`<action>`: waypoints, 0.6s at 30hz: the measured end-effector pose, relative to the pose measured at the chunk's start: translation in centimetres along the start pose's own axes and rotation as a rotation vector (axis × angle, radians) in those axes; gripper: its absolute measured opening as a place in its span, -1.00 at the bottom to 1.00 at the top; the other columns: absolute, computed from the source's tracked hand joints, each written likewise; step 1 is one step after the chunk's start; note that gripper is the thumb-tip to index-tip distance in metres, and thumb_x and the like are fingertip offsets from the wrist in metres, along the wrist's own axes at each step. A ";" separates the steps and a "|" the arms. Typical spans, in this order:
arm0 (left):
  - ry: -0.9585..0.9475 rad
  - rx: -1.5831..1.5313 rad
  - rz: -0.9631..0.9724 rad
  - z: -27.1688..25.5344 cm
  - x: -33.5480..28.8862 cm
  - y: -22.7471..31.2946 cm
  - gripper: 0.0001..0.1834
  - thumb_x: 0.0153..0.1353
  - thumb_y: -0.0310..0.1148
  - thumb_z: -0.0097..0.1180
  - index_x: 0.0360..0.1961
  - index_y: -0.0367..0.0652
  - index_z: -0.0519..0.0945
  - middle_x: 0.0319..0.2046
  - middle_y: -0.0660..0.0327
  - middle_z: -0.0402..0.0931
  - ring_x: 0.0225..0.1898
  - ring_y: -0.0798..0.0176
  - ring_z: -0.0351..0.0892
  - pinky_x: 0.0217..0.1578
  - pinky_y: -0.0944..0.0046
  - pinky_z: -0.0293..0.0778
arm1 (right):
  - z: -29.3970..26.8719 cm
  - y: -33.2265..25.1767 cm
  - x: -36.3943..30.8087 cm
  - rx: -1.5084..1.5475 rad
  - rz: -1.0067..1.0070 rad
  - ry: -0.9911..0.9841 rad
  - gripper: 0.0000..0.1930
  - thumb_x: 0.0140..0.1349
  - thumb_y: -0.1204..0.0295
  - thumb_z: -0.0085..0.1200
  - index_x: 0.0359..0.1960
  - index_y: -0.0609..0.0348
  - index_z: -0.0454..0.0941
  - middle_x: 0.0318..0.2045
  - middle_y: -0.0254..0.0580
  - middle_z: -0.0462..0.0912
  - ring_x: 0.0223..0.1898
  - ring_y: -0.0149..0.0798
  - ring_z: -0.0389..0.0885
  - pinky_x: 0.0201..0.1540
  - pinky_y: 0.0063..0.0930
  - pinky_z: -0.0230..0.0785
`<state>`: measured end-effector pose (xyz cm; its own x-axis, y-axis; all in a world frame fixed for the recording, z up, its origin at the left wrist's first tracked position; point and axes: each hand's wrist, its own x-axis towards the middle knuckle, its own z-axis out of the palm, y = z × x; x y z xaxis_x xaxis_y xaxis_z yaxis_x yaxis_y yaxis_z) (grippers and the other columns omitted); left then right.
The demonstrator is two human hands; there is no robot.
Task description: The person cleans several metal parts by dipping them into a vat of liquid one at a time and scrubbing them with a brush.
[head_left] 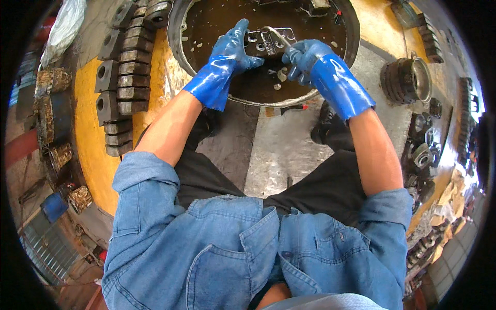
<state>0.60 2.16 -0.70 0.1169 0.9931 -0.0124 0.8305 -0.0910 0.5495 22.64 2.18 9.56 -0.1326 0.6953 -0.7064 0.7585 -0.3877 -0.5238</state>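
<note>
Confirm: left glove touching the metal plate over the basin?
Touching. Head view shows the left glove fingers wrapped over the plate edge, above the basin.

We see wet, glossy blue rubber gloves on our left hand (pixel 233 49) and right hand (pixel 305 57). The plate (pixel 263 42) between them looks like dull grey metal, slick with dark liquid. The basin (pixel 268 98) has a worn metal rim. The stacked blocks (pixel 126 77) are rough, matt, rusty metal. Our shirt (pixel 227 243) is soft denim cloth. The floor (pixel 90 150) shows scuffed yellow paint.
</note>
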 end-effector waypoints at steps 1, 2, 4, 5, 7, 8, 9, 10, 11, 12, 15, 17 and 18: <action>-0.009 0.020 -0.033 -0.1 0.0 0.3 0.27 -0.20 -0.05 0.71 0.51 -0.22 0.25 0.27 -0.11 0.56 0.27 -0.17 0.58 0.33 0.03 0.49 | 0.3 0.0 0.4 0.025 -0.006 0.013 -0.70 0.60 0.19 -0.03 0.04 -0.01 0.73 -0.41 -0.19 0.80 -0.57 -0.35 0.62 -0.45 -0.36 0.56; -0.012 0.000 -0.024 -0.1 0.1 0.3 0.27 -0.20 -0.05 0.71 0.51 -0.22 0.25 0.27 -0.11 0.56 0.27 -0.17 0.58 0.33 0.03 0.49 | 0.2 -0.2 0.6 0.045 -0.012 0.033 -0.71 0.60 0.19 -0.03 0.04 -0.03 0.73 -0.42 -0.19 0.80 -0.57 -0.36 0.62 -0.45 -0.37 0.56; -0.016 -0.037 -0.005 0.0 0.2 0.1 0.27 -0.20 -0.04 0.71 0.51 -0.22 0.25 0.26 -0.12 0.57 0.27 -0.16 0.58 0.33 0.03 0.49 | 0.2 -0.8 0.8 -0.003 0.014 -0.001 -0.71 0.60 0.21 -0.03 0.04 -0.01 0.72 -0.41 -0.20 0.80 -0.57 -0.37 0.62 -0.45 -0.37 0.55; -0.016 -0.033 -0.008 0.2 0.3 -0.1 0.27 -0.20 -0.04 0.71 0.51 -0.21 0.25 0.27 -0.11 0.56 0.27 -0.16 0.58 0.32 0.03 0.49 | 0.3 -0.9 0.9 -0.011 0.025 -0.011 -0.71 0.60 0.21 -0.03 0.04 0.00 0.72 -0.40 -0.21 0.80 -0.56 -0.38 0.62 -0.45 -0.37 0.55; 0.009 0.009 -0.005 0.5 0.5 -0.4 0.27 -0.20 -0.02 0.71 0.50 -0.21 0.26 0.27 -0.11 0.56 0.27 -0.16 0.58 0.32 0.02 0.49 | 0.4 -0.2 2.2 -0.110 -0.018 -0.013 -0.70 0.60 0.19 -0.04 0.03 0.00 0.71 -0.38 -0.23 0.81 -0.55 -0.36 0.64 -0.46 -0.37 0.54; 0.019 0.027 -0.009 0.6 0.4 -0.4 0.27 -0.21 -0.02 0.71 0.50 -0.21 0.26 0.27 -0.10 0.56 0.27 -0.15 0.59 0.32 0.02 0.49 | 0.4 -0.5 1.8 -0.056 -0.005 -0.015 -0.70 0.59 0.18 -0.04 0.03 0.00 0.71 -0.38 -0.23 0.82 -0.54 -0.36 0.65 -0.45 -0.37 0.55; 0.012 0.014 -0.012 0.6 0.3 -0.5 0.27 -0.21 -0.01 0.71 0.50 -0.21 0.26 0.27 -0.10 0.56 0.27 -0.15 0.59 0.32 0.02 0.49 | 0.4 -0.9 1.1 -0.003 0.008 -0.017 -0.70 0.59 0.18 -0.05 0.03 -0.01 0.71 -0.38 -0.24 0.82 -0.53 -0.35 0.66 -0.44 -0.37 0.55; 0.006 0.001 -0.016 0.6 0.3 -0.6 0.27 -0.22 -0.01 0.71 0.50 -0.21 0.27 0.27 -0.11 0.56 0.27 -0.14 0.59 0.32 0.02 0.49 | 0.4 -1.2 0.8 0.049 0.020 -0.019 -0.69 0.59 0.17 -0.05 0.04 -0.02 0.71 -0.38 -0.24 0.82 -0.52 -0.34 0.67 -0.44 -0.36 0.56; -0.001 -0.012 -0.015 0.4 0.2 -0.4 0.27 -0.22 0.00 0.71 0.50 -0.21 0.27 0.27 -0.11 0.56 0.27 -0.14 0.59 0.31 0.01 0.50 | 0.5 -1.2 1.0 0.055 0.013 -0.038 -0.69 0.60 0.17 -0.06 0.05 -0.02 0.70 -0.38 -0.24 0.82 -0.52 -0.34 0.67 -0.44 -0.36 0.55; -0.002 -0.013 -0.015 0.3 0.2 -0.3 0.27 -0.22 0.00 0.71 0.50 -0.21 0.27 0.27 -0.11 0.56 0.27 -0.14 0.59 0.32 0.01 0.49 | 0.6 -1.2 1.3 0.060 0.007 -0.058 -0.69 0.60 0.17 -0.06 0.05 -0.02 0.70 -0.38 -0.23 0.82 -0.51 -0.33 0.67 -0.44 -0.37 0.55; -0.005 -0.022 -0.021 0.0 0.2 0.3 0.27 -0.22 0.00 0.71 0.50 -0.21 0.27 0.28 -0.12 0.55 0.27 -0.15 0.59 0.32 0.02 0.49 | 0.7 -1.5 1.3 0.057 0.006 -0.101 -0.68 0.60 0.17 -0.07 0.05 0.00 0.70 -0.39 -0.21 0.81 -0.53 -0.33 0.66 -0.47 -0.37 0.53; -0.010 -0.027 -0.039 -0.3 0.1 0.7 0.27 -0.22 -0.01 0.71 0.49 -0.21 0.28 0.27 -0.12 0.55 0.27 -0.16 0.59 0.32 0.03 0.49 | 1.0 -2.0 1.0 0.039 0.009 -0.114 -0.67 0.60 0.17 -0.08 0.04 0.01 0.70 -0.39 -0.20 0.81 -0.54 -0.33 0.64 -0.49 -0.38 0.51; -0.009 -0.031 -0.040 -0.2 0.1 0.3 0.27 -0.22 -0.01 0.71 0.49 -0.21 0.28 0.27 -0.12 0.56 0.27 -0.16 0.59 0.31 0.03 0.50 | 1.3 -2.2 0.8 0.024 0.009 -0.115 -0.67 0.59 0.17 -0.08 0.04 0.01 0.70 -0.40 -0.20 0.81 -0.55 -0.34 0.64 -0.49 -0.38 0.50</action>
<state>0.75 2.20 -0.38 0.0889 0.9951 -0.0421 0.8174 -0.0487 0.5740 20.02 2.84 9.51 -0.1993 0.6181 -0.7604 0.7448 -0.4088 -0.5274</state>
